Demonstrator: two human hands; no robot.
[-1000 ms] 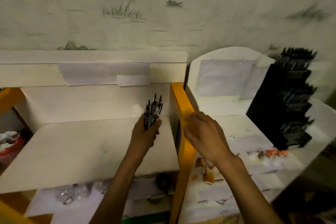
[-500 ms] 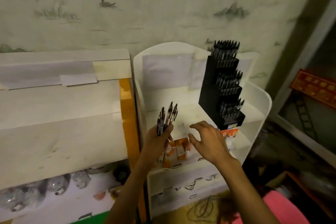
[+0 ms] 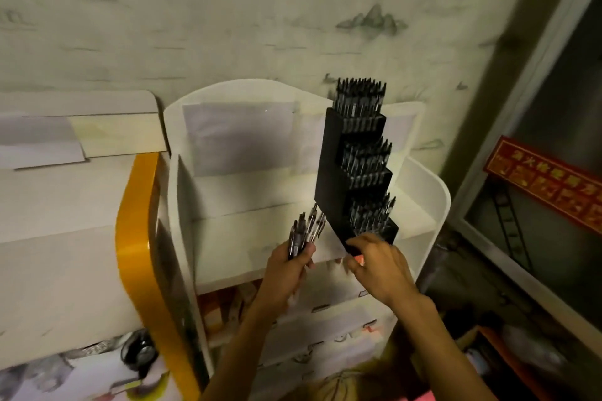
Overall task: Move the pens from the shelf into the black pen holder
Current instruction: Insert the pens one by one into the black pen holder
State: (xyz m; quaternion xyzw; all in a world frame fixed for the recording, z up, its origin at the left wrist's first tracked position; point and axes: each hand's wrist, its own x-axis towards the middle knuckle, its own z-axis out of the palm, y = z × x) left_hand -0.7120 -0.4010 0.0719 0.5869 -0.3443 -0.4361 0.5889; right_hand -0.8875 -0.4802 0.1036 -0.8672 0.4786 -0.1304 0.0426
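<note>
The left hand (image 3: 286, 273) is clenched round a bundle of pens (image 3: 304, 231), held upright above the white shelf's (image 3: 420, 231) front edge. The right hand (image 3: 379, 265) grasps the low front corner of the holder (image 3: 335, 179), standing tiered and pen-filled toward the shelf's right end.

Dim room: pale painted wall (image 3: 228, 26) behind a white rack (image 3: 426, 185).
</note>
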